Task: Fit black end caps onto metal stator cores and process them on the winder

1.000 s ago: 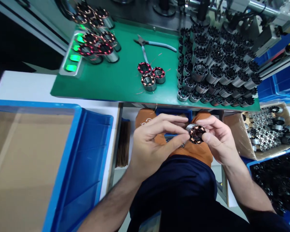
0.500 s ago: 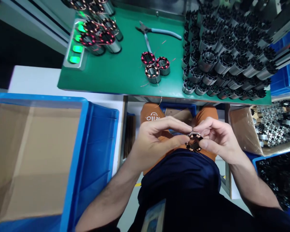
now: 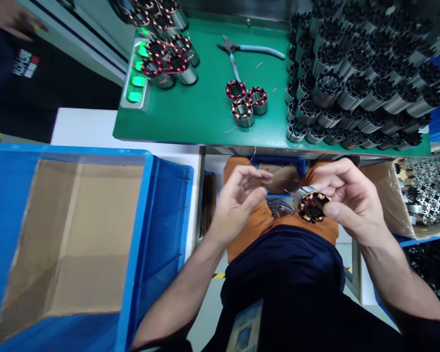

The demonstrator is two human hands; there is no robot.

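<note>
Above my lap, my right hand grips a metal ring with copper windings, thumb on its near rim and fingers behind it. To its left, my left hand is apart from the ring, thumb and fingers separated with nothing visible between them. On the green bench top stand three wound rings together, two with red windings and one with copper windings. Pliers with blue handles lie just behind them, jaws pointing left.
Stacked unwound cores fill the bench's right side. Wound cores stand by a green-lit strip at left. A blue crate holds cardboard at left; a box of metal rings is at right. A person's dark clothing shows upper left.
My left hand has let go of the ring and moved left. My right hand has lifted the ring slightly and tilted it, showing its side. The view has shifted left.
</note>
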